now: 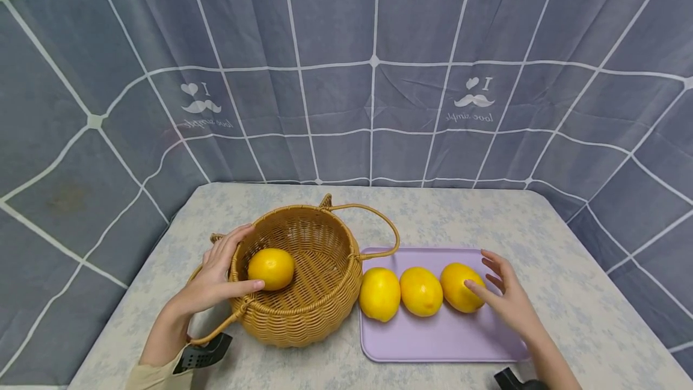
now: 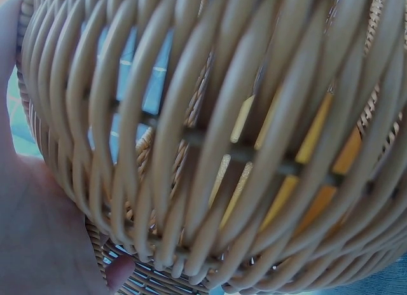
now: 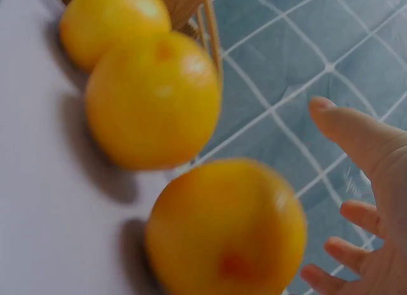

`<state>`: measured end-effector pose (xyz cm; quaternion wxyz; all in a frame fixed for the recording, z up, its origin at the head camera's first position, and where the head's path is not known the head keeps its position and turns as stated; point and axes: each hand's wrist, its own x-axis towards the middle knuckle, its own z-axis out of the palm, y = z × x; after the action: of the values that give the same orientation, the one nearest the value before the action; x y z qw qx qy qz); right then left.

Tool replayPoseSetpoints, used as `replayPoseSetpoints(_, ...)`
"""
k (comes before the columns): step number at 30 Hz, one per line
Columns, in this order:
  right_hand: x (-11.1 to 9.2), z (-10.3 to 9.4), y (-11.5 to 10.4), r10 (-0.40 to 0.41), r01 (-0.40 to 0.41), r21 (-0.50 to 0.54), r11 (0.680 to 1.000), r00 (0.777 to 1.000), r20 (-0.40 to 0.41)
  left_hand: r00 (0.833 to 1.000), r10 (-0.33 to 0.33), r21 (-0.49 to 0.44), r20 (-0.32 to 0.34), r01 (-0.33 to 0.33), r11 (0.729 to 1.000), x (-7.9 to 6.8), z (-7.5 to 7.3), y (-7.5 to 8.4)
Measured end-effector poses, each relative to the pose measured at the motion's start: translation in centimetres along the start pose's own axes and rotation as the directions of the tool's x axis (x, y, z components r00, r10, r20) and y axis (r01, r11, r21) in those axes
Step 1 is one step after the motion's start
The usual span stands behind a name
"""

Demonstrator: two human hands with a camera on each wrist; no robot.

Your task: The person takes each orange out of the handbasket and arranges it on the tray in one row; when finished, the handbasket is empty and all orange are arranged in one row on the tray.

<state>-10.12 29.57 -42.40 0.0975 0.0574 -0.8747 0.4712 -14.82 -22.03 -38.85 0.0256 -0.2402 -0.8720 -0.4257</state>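
My left hand (image 1: 213, 275) grips the left rim of a round wicker basket (image 1: 303, 324), the thumb over the edge and the fingers along the side. Inside the basket lies one yellow citrus fruit (image 1: 271, 269). Three more stand in a row on a lilac tray (image 1: 433, 345): a left fruit (image 1: 379, 294), a middle fruit (image 1: 421, 291) and a right fruit (image 1: 461, 287). Spread fingers and thumb of my right hand (image 1: 509, 300) surround the right fruit's near side; in the right wrist view a gap shows between the hand (image 3: 381, 206) and the nearest fruit (image 3: 226, 231). Woven strands (image 2: 210, 117) fill the left wrist view.
One looped handle (image 1: 387, 221) of the basket reaches out over the tray's back left corner. The pale patterned tabletop (image 1: 460, 215) ends at a grey-blue checked curtain (image 1: 335, 101) behind and at both sides.
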Motion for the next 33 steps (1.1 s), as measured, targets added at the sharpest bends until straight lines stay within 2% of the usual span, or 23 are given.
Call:
replayPoseSetpoints(8,1.9,-0.2,-3.8,-0.112,0.112,0.088,0.990,0.994,-0.005,1.000,0.008,0.006,-0.002,-0.008,1.000,-0.1,0.0,0.0)
replayPoseSetpoints(14,4.0,0.2,-7.1,-0.137,0.127,0.217,0.968,0.990,0.029,1.000,0.002,0.007,0.000,-0.002,1.000,-0.1,-0.2,-0.1)
replayPoseSetpoints(22,6.4,2.1,-11.6,-0.189,0.143,0.409,0.901,0.979,0.075,1.000,-0.005,0.011,0.000,0.005,1.000,0.0,-0.1,-0.2)
replayPoseSetpoints(29,8.2,4.7,-14.9,-0.286,0.169,0.579,0.797,0.951,0.116,1.000,-0.003,0.012,0.003,0.003,1.000,0.0,0.0,-0.2)
replayPoseSetpoints(33,9.3,6.5,-16.6,-0.289,0.136,0.621,0.772,0.945,0.152,1.000,-0.007,0.008,0.005,0.007,1.000,0.0,0.0,-0.1)
